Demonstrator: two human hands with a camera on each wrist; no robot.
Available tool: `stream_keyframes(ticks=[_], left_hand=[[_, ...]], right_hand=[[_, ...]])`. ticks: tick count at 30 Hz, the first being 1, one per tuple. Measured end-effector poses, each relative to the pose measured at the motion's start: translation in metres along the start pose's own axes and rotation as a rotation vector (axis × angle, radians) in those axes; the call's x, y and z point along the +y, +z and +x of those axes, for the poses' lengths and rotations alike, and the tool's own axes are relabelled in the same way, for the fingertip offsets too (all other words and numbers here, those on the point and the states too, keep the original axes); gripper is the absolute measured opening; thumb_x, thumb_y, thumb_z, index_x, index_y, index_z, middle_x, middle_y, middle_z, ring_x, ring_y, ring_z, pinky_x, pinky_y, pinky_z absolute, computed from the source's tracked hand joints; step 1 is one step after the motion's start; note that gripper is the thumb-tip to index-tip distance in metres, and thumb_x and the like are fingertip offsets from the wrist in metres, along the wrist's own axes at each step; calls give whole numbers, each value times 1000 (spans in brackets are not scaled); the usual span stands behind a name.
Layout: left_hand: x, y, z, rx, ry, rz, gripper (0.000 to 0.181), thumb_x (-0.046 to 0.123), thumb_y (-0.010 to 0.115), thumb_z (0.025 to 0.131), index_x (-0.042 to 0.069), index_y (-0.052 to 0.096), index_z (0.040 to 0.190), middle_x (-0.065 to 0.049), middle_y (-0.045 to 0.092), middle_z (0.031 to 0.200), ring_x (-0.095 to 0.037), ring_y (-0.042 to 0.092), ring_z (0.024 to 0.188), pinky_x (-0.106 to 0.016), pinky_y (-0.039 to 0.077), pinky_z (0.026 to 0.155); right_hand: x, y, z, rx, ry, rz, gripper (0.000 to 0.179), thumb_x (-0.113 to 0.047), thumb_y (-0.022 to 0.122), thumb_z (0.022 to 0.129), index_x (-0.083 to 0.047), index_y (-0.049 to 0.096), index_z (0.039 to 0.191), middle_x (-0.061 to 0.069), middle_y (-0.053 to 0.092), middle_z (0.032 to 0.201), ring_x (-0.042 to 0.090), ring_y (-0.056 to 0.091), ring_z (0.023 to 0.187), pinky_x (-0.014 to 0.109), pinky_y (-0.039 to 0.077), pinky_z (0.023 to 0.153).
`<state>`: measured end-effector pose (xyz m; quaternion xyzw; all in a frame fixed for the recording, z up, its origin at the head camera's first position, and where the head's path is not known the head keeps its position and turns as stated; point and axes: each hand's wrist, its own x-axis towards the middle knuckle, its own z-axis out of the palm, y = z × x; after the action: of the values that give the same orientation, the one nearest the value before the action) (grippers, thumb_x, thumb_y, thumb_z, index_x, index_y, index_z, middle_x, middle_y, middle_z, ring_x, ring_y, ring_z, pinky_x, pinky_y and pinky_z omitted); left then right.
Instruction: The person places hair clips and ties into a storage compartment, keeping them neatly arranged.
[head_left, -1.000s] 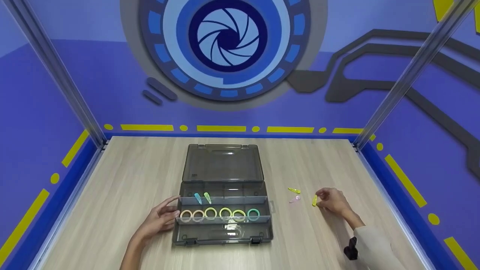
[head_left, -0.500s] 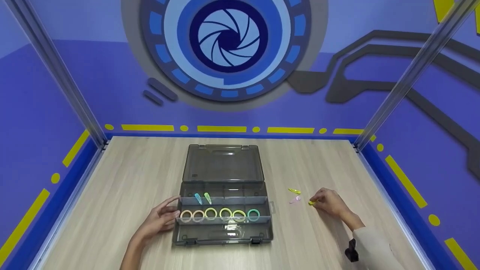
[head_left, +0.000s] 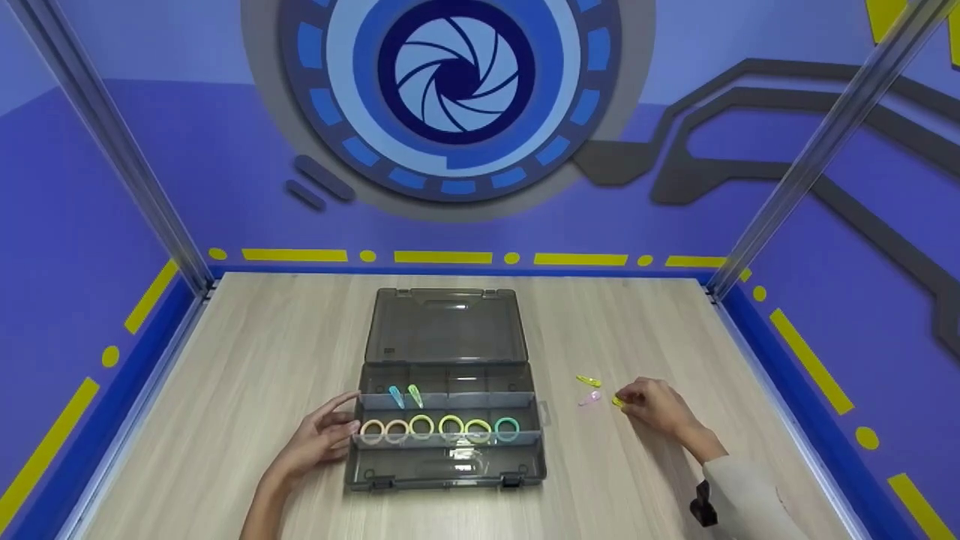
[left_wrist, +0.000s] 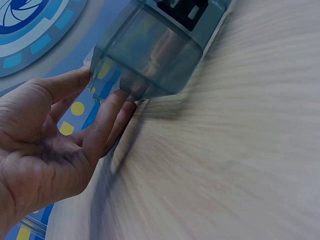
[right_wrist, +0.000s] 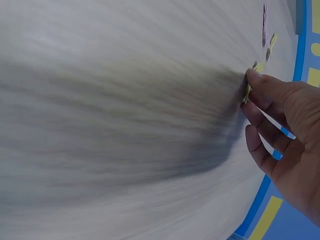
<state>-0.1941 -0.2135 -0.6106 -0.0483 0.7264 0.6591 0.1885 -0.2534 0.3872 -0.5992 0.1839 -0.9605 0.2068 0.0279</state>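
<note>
My right hand (head_left: 658,409) pinches a yellow snap hair clip (head_left: 618,402) between thumb and fingertips, low over the table right of the box. In the right wrist view that clip (right_wrist: 247,94) is partly hidden by the fingers. Just left of this hand lie another yellow hair clip (head_left: 589,381) and a pink hair clip (head_left: 591,399). My left hand (head_left: 319,439) rests its fingertips against the left side of a smoky clear storage box (head_left: 446,484). In the left wrist view, the extended fingers touch the wall and corner of the box (left_wrist: 155,55).
The box lid (head_left: 446,326) lies folded back. A blue hair clip (head_left: 396,397) and a green hair clip (head_left: 415,395) are at the back divider. Several pastel hair rings (head_left: 451,418) stand in a row in the middle compartment. Blue walls surround the wooden table (head_left: 277,337).
The yellow clip has turned in my right fingers and is now mostly covered by them. That hand has shifted slightly left. My left hand and the box have stayed put.
</note>
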Motion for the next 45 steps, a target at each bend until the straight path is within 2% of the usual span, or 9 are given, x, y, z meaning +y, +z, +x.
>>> stream_keyframes(ticks=[7,17,25,32,36,41,45], left_hand=[[0,2,0,21,-22,17,66,28,66,101,18,36,159,-20,54,138,-19,61,104,-38,59,87],[0,1,0,8,-8,17,66,28,65,102,16,35,159,-16,55,133,-19,62,105,-39,59,88],[0,2,-1,22,-12,25,67,28,66,101,16,35,159,-22,55,138,-20,66,107,-40,59,89],[1,1,0,16,1,30,66,26,65,101,15,35,159,-22,54,137,-19,64,104,-38,59,87],[1,1,0,21,5,35,66,26,65,102,15,35,159,-21,55,136,-20,65,106,-41,60,89],[0,1,-1,22,-1,33,66,28,65,101,16,36,159,-20,54,136,-23,65,109,-47,59,93],[0,1,-1,24,-7,31,67,30,66,101,16,36,159,-20,54,137,-24,65,111,-48,58,93]], right_hand=[[-3,0,-1,-20,-59,-11,14,-2,78,86,-7,81,99,3,73,90,15,67,79,29,55,68],[-9,-1,-4,-12,-180,-47,12,2,76,87,-6,82,95,5,72,86,16,66,76,30,55,65],[-11,4,-5,21,-92,-95,19,4,78,83,-4,79,100,7,76,90,20,69,80,35,58,69],[-16,4,-4,8,-109,-97,14,7,78,83,0,80,95,9,74,87,20,70,77,33,59,68],[-21,1,-1,-31,-116,-105,13,6,77,84,-1,81,93,8,72,84,15,66,74,31,56,64],[-26,-2,0,-39,-89,-106,15,9,74,84,-3,81,91,6,74,82,7,57,70,27,50,61],[-27,-2,1,-45,-69,-51,20,13,68,85,0,79,96,8,76,85,8,53,70,27,50,61]])
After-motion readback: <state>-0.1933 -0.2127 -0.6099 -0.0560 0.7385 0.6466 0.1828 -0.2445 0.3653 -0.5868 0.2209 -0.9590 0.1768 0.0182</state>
